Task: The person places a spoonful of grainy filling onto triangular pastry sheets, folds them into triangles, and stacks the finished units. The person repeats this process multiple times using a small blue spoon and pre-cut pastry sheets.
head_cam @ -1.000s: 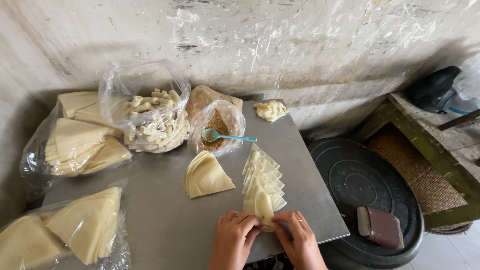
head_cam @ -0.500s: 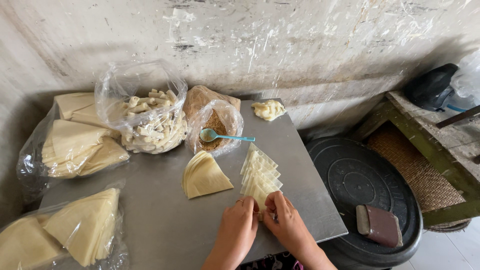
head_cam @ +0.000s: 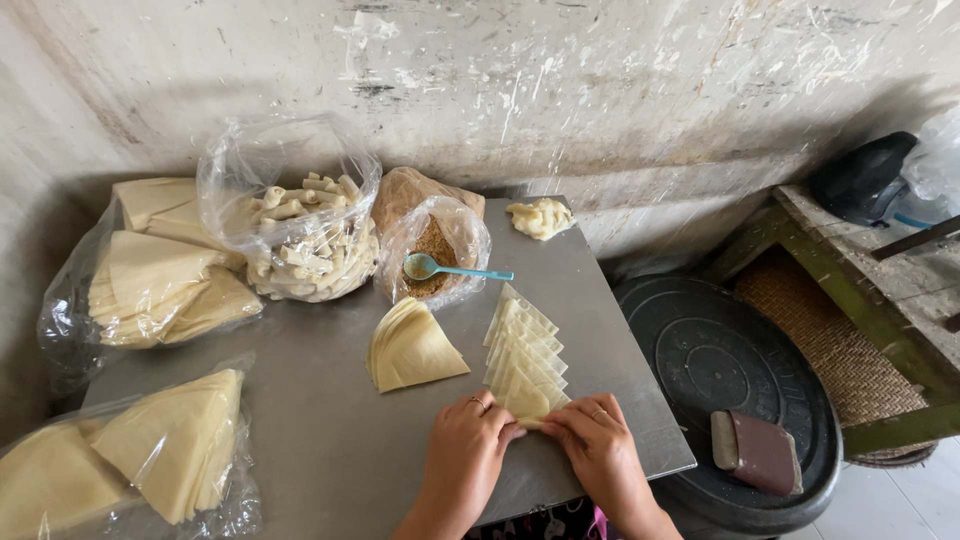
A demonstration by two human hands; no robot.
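My left hand (head_cam: 466,458) and my right hand (head_cam: 597,450) meet at the near end of a row of pale yellow wrapper sheets (head_cam: 524,352) laid overlapping on the grey metal table (head_cam: 330,440). Both hands pinch the nearest wrapper (head_cam: 530,420) between their fingertips, rolling or folding it. A fan-shaped stack of wrappers (head_cam: 410,346) lies just left of the row. Behind it stands a clear bag of brown filling (head_cam: 436,250) with a turquoise spoon (head_cam: 452,269) resting in it.
A clear bag of rolled pieces (head_cam: 305,238) stands at the back. Bags of wrapper stacks (head_cam: 150,275) lie at the left and near left (head_cam: 150,455). A lump of dough (head_cam: 540,217) sits at the far corner. Right of the table are a black round lid (head_cam: 720,370), a brown block (head_cam: 757,452), a wooden frame (head_cam: 850,300).
Both hands slid away from the table's front edge onto the nearest wrapper in the row and closed their fingertips on it. The camera view shifted slightly.
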